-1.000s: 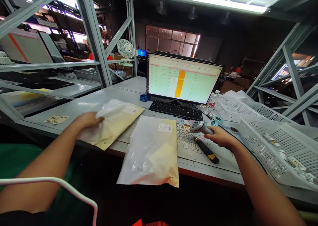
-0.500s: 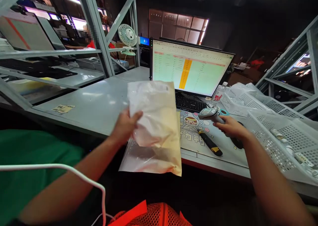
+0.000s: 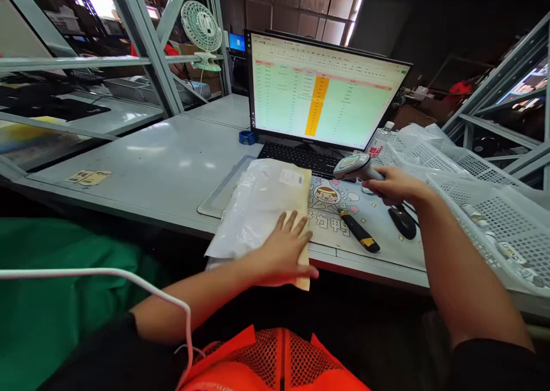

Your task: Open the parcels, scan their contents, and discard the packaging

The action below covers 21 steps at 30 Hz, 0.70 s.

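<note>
My left hand lies with its fingers spread on top of a white and pale yellow mailing bag. The bag rests on the desk mat and juts over the desk's front edge; a small label shows near its far corner. My right hand is wrapped round the handle of a grey barcode scanner, whose head points left above the mat. Below the scanner, a black and yellow utility knife lies on the printed desk mat. A black mouse sits under my right wrist.
A monitor with a spreadsheet stands behind a black keyboard. White perforated baskets holding small bottles line the right side. A blue tape roll is left of the keyboard. A fan is clipped to the metal frame.
The mailing bag has come down onto the mat. My left hand has let go of its side and now lies flat on top. My right hand still holds the scanner.
</note>
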{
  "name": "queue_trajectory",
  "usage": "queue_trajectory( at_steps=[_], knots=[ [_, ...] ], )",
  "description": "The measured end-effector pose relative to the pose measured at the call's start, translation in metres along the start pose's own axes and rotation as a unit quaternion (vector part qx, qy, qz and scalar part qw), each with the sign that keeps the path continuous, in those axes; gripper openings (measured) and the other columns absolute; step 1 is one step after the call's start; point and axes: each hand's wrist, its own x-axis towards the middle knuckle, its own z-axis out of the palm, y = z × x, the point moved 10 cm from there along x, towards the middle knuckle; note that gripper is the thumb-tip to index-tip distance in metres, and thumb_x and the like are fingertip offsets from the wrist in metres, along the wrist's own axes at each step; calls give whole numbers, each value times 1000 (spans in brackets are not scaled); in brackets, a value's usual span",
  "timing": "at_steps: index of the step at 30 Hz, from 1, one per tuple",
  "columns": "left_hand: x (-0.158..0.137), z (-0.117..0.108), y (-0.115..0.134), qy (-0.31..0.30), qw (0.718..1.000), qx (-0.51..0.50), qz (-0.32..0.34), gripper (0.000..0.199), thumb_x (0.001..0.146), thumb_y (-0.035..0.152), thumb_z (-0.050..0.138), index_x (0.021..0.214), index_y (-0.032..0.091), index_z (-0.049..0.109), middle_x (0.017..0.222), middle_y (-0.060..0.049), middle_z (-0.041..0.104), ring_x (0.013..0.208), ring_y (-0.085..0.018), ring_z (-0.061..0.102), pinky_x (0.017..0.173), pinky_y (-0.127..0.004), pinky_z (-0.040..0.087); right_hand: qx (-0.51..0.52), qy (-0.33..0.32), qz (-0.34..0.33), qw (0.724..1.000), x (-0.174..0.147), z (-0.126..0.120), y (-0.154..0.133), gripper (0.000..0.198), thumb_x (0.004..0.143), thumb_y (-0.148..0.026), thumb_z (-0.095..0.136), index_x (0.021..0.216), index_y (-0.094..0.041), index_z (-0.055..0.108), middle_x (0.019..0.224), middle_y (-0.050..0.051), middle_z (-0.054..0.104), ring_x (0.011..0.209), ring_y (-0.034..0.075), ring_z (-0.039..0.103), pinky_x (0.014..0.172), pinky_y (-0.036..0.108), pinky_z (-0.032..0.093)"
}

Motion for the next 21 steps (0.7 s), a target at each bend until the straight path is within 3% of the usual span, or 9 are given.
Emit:
queue_trajectory(
  at_steps=[2,5,12,21],
  knots=[
    [1,25,10,-14,999,39,-9,105,81,89,64,156,14,57,171,-24,35,163,-51,15,131,-70,5,-8,-17,-16,1000,6,3,-14,35,85,-47,77,106,-22,63,66,-3,51,48,11,44,42,25,33],
    [-3,39,13,-18,997,66,-26,105,86,85,62,157,9,54,171,-26,34,163,-54,11,130,-74,5,-26,-45,-30,998,13,11,-29,34,84,-46,77,105,-23,63,64,-3,49,48,11,44,40,25,32],
    [-5,34,12,-10,996,83,-15,102,87,86,59,158,13,55,169,-26,38,163,-52,16,129,-74,9,-42,-67,-48,996,26,28,-41,33,83,-46,78,102,-23,63,63,-3,51,46,10,44,39,24,32],
    [-5,32,13,-54,997,50,-30,103,89,83,60,161,10,49,172,-27,30,163,-53,8,130,-74,5,-68,-39,-65,995,28,28,-33,23,92,-40,69,103,-21,66,65,-1,58,48,12,50,40,23,39]
  ],
)
